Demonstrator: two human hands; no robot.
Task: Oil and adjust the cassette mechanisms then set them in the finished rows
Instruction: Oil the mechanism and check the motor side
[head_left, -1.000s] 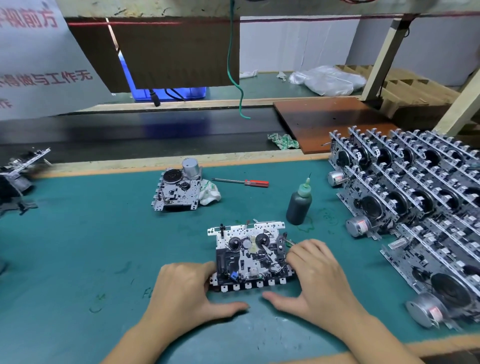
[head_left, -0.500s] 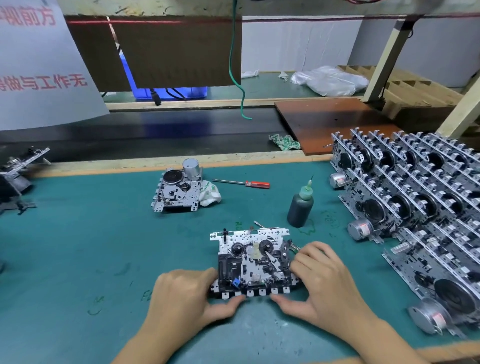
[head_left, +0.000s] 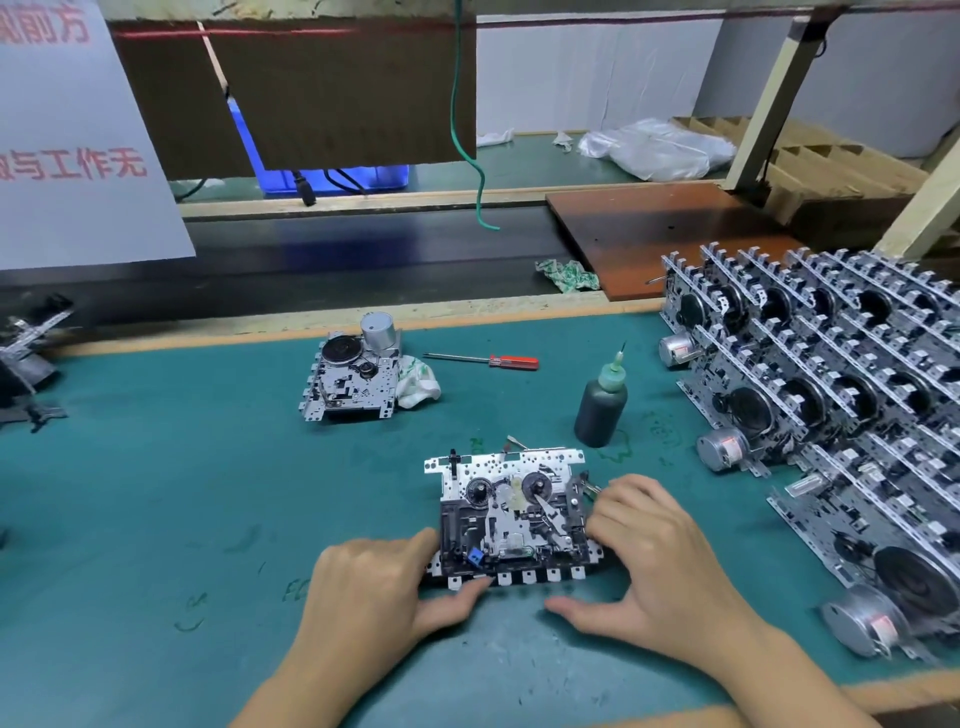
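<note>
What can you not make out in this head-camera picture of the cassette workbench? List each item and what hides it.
- Left hand fingertips: behind the cassette mechanism at its left edge.
- Finished rows: cut off by the right frame edge, so no count.
- White sign: text cropped at the left and top edges.
- Oil bottle: dark body, level unreadable.
- Parts at far left: blurred, partly out of frame.
</note>
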